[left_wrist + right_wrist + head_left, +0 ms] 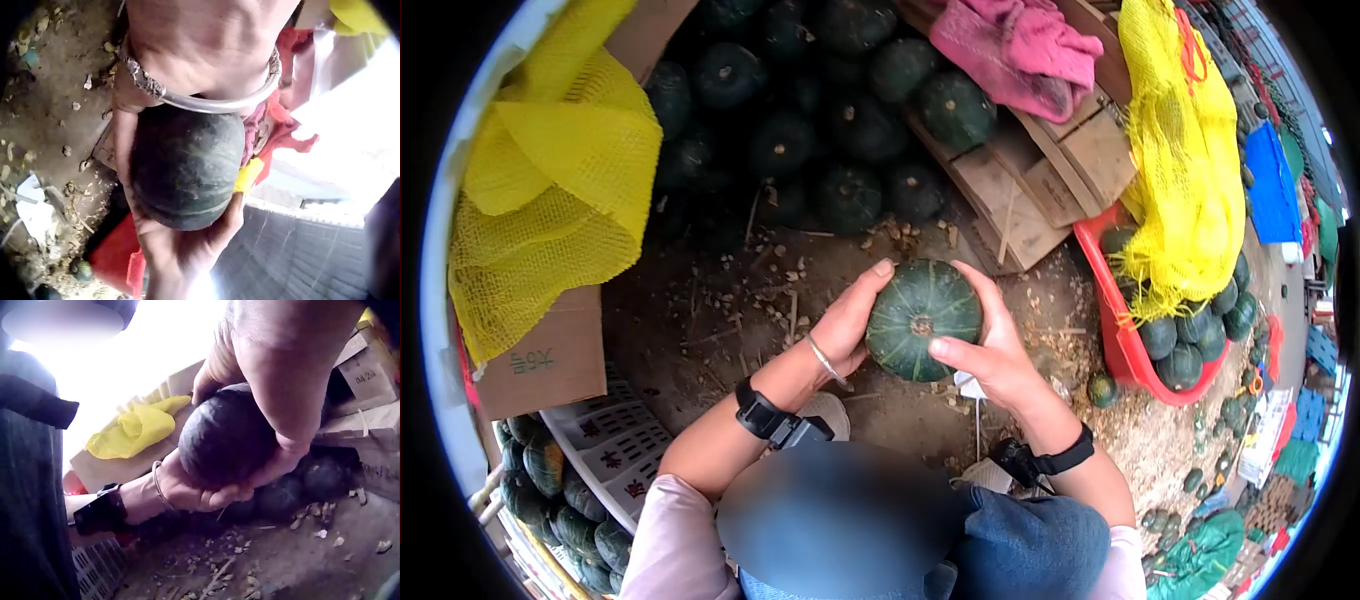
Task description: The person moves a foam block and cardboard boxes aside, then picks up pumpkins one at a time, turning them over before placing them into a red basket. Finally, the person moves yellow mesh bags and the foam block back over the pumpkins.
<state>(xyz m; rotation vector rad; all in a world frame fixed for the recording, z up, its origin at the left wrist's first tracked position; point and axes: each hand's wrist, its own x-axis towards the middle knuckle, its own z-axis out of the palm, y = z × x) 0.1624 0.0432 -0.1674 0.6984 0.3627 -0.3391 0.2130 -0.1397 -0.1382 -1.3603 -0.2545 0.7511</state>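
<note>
A green squash [924, 320] is being held up above the floor [825, 258], in front of the body, its tan-scarred end facing the head camera. It is being gripped from both sides: the fingers of the left hand [846, 325] are being curled round one side and partly under it, and those of the right hand [1000, 350] are being clamped on the other, the thumb pressing near the scar.

The lifting of this squash seems to be done, while its setting down is evidently being left; whether it is being checked, cleaned or only carried cannot be told.

Beyond the hands, many squashes are lying in a dark heap [783, 143], beside wooden boards [1010, 185] on which a pink cloth [1020, 55] is resting. To the right, more squashes are being held in a red tub [1115, 335], partly covered by a yellow net [1185, 140]; a small squash [1103, 390] is lying just beside it. To the left, others are showing behind the wall of a white crate [615, 450], near a carton [545, 350]. Much seems to be left unhandled, though which pile is finished cannot be judged.
</note>
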